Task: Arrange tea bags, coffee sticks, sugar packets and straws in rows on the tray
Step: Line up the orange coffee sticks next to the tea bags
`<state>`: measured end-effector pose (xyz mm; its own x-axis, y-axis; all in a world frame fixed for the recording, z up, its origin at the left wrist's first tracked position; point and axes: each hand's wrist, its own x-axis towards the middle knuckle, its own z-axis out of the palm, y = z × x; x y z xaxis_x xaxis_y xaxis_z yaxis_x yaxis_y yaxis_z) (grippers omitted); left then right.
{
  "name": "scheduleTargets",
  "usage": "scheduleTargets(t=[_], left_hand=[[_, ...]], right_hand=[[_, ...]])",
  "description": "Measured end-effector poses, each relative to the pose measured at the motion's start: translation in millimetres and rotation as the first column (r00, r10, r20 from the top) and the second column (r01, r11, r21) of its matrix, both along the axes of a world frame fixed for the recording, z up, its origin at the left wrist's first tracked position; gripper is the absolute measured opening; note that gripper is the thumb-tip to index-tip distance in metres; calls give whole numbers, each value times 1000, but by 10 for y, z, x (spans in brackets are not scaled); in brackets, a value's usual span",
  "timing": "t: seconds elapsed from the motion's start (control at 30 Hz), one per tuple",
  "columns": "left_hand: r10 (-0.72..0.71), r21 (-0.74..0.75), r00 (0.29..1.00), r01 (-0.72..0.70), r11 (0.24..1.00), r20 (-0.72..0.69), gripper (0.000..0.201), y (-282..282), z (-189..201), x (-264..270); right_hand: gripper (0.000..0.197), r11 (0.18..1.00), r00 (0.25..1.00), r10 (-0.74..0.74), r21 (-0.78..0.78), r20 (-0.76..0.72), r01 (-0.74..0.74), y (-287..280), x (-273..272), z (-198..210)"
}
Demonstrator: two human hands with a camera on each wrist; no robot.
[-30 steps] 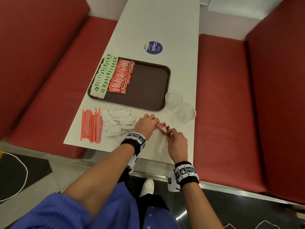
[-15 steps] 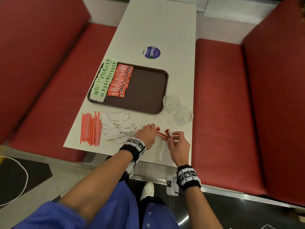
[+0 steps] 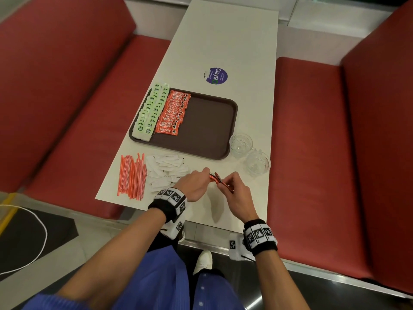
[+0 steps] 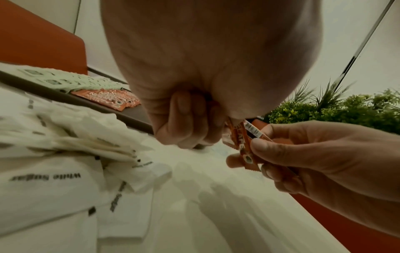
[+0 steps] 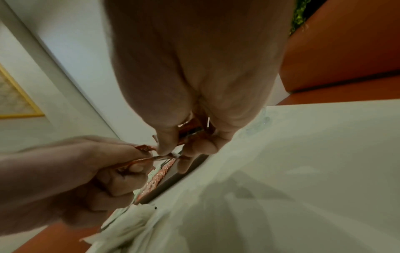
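Both hands hold a small bunch of orange coffee sticks (image 3: 218,179) just above the table's near edge. My left hand (image 3: 196,183) grips their left ends in curled fingers; my right hand (image 3: 234,189) pinches their right ends (image 4: 245,143). The brown tray (image 3: 210,124) carries a row of green tea bags (image 3: 152,114) at its left and a row of orange coffee sticks (image 3: 173,114) beside it. White sugar packets (image 3: 166,170) lie in a heap left of my hands. Orange straws (image 3: 131,175) lie further left.
Two clear glass cups (image 3: 241,143) (image 3: 258,163) stand right of the tray, close to my right hand. A round purple sticker (image 3: 215,76) sits beyond the tray. Red bench seats (image 3: 312,153) flank the white table (image 3: 228,41). The tray's right half is bare.
The hands have come closer together on the coffee sticks and lifted them slightly off the table. The head view has tilted a little; nothing else on the table moved.
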<state>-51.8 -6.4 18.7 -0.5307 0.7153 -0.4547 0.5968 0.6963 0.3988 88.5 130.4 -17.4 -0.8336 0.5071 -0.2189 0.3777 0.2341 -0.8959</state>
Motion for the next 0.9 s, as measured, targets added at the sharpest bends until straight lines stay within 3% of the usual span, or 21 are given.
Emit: scheduleTargets(t=[0.1, 0.2, 0.3, 0.4, 0.53, 0.63, 0.77, 0.9], left_hand=[[54, 71, 997, -59, 996, 62, 27, -69, 46, -118], [192, 207, 965, -228, 952, 180, 31, -193, 75, -276], [321, 357, 894, -423, 833, 312, 18, -346, 180, -419], [336, 460, 804, -567, 683, 491, 30, -433, 332, -562], [325, 405, 630, -734, 545, 705, 37, -429, 555, -712], [275, 348, 518, -802, 485, 810, 46, -420, 690, -815], [265, 450, 627, -738, 502, 732, 25, -411, 745, -972], [312, 493, 663, -730, 474, 681, 19, -411, 679, -1164]], right_hand=[[25, 998, 999, 53, -24, 11, -53, 54, -129, 88], [24, 1000, 999, -5, -25, -47, 3, 125, -267, 198], [22, 999, 988, -30, -39, -153, 24, 150, -424, 404], [24, 999, 968, 17, -36, -249, -27, 87, -630, 590], [29, 962, 917, 180, 257, -357, -89, 5, -921, 648], [15, 880, 892, 279, 466, -356, -89, -69, -1103, 663], [16, 819, 878, 298, 573, -374, -33, -143, -1347, 713], [19, 889, 881, 227, 457, -414, -14, -140, -1576, 653]])
